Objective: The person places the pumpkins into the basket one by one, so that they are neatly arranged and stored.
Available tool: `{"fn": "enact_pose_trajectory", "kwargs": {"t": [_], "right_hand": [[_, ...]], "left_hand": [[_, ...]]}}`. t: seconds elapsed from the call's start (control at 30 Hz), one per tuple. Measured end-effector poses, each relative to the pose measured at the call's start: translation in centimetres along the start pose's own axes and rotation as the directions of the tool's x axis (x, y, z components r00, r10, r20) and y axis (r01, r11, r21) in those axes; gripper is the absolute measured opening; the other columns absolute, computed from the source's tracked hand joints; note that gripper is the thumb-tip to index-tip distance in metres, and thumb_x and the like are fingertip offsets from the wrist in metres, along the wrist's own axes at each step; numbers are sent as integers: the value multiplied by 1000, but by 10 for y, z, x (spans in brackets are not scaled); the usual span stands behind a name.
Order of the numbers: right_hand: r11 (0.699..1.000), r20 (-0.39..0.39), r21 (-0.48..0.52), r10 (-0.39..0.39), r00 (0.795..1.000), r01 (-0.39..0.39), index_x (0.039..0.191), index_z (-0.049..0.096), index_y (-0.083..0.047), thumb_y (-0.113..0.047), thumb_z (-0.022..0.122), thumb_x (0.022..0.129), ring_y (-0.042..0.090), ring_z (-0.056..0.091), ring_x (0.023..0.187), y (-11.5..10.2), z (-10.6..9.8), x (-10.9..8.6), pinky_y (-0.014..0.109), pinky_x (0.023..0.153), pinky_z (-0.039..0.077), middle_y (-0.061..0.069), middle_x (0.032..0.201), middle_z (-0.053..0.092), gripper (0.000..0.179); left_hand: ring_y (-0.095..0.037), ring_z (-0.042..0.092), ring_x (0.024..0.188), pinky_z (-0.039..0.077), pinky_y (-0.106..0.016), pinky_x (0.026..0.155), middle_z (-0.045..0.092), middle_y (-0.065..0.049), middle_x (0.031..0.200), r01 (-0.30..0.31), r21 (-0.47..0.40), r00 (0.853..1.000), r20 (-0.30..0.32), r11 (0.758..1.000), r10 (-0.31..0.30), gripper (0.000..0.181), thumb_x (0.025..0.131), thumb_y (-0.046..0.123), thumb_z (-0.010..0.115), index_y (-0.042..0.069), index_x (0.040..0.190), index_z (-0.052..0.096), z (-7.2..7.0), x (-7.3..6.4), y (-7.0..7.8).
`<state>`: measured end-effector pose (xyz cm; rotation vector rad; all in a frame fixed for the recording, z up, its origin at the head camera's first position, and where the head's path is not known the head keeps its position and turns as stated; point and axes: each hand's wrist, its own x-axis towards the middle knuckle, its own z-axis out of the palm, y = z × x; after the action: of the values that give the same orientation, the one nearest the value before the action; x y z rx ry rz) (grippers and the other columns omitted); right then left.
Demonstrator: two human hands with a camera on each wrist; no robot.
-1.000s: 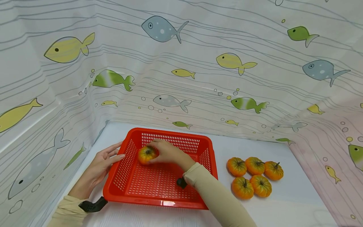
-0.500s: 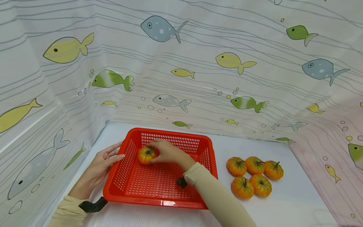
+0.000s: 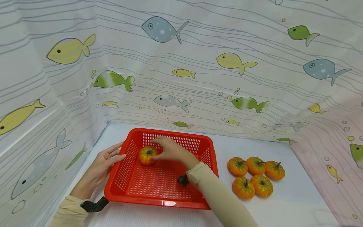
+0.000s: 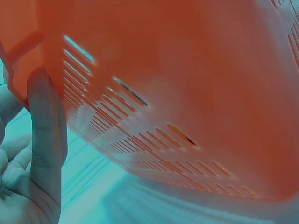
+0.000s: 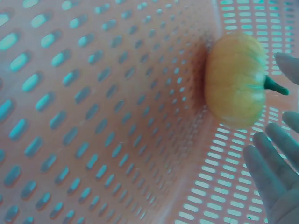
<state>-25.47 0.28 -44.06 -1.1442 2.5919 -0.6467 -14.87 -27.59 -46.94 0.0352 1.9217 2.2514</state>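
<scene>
Right hand [image 3: 173, 149] is now off the pumpkin [image 3: 146, 156], which it grips half a second earlier; the pumpkin stays put.

Head view: white table [image 3: 297, 197], closed in at back and sides by a pale sheet [image 3: 198, 41] printed with fish and wavy lines. Red basket [image 3: 133, 199] stands on the table, left of centre; the pumpkin sits inside, toward its far left corner. Five more pumpkins [image 3: 256, 166] lie clustered to the basket's right. Right arm, beige sleeve [image 3: 221, 195], reaches in over the near right rim; thumb and fingers parted, nothing held. Left hand [image 3: 99, 165] touches the basket's left side, thumb extended.

Left wrist view: one straight digit upright against the basket's outside.

Right wrist view: digits spread, visible gap to the pumpkin, stem pointing toward the hand.
</scene>
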Motion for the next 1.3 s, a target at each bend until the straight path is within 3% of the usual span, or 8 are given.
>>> {"fn": "enact_pose_trajectory", "kwargs": {"t": [0.23,0.47,0.8,1.0,1.23,1.3], "right_hand": [[995,-70,88,-49,996,56,145,59,-13,-39,82,88,19,59,133,1,-10,-8,32,115,48,3,142,64,67],[973,-113,214,-66,991,89,144,58,-9,-32,84,87,25,60,132,1,-18,-17,39,115,49,9,142,65,67],[957,-153,269,-66,986,106,145,58,-10,-35,85,87,21,61,131,2,-21,-28,39,113,52,8,141,65,69],[922,-210,362,-68,975,142,144,59,-8,-29,85,87,25,62,131,-1,-28,-36,41,110,54,12,139,66,66],[852,-275,488,-52,960,186,142,59,-5,-23,86,86,28,62,131,-4,-40,-48,44,109,55,15,141,64,66],[849,-281,490,-58,958,195,143,59,-5,-21,86,86,28,62,131,-4,-43,-51,44,109,55,15,141,64,66]], "left_hand": [[-16,76,100,64,-42,85,71,4,108,2,19,1000,-16,1000,-2,66,104,10,60,7,162,28,-1,3,-2],[-17,77,101,64,-42,85,72,4,110,-9,25,1000,-4,1000,9,66,104,10,59,7,162,28,-1,3,-3],[-16,76,101,64,-42,86,70,3,107,-9,3,1000,5,1000,9,67,104,9,59,6,162,26,-1,1,-2],[-17,76,102,64,-42,86,70,4,108,3,6,1000,-9,1000,-3,67,104,10,60,6,162,27,-1,0,-4],[-17,76,102,64,-43,86,70,4,108,10,6,1000,-14,1000,-10,67,104,11,60,7,163,27,-2,0,-4],[-17,76,102,64,-43,86,70,4,108,10,8,1000,-15,1000,-10,68,104,12,61,7,163,27,-2,-1,-3]]}}
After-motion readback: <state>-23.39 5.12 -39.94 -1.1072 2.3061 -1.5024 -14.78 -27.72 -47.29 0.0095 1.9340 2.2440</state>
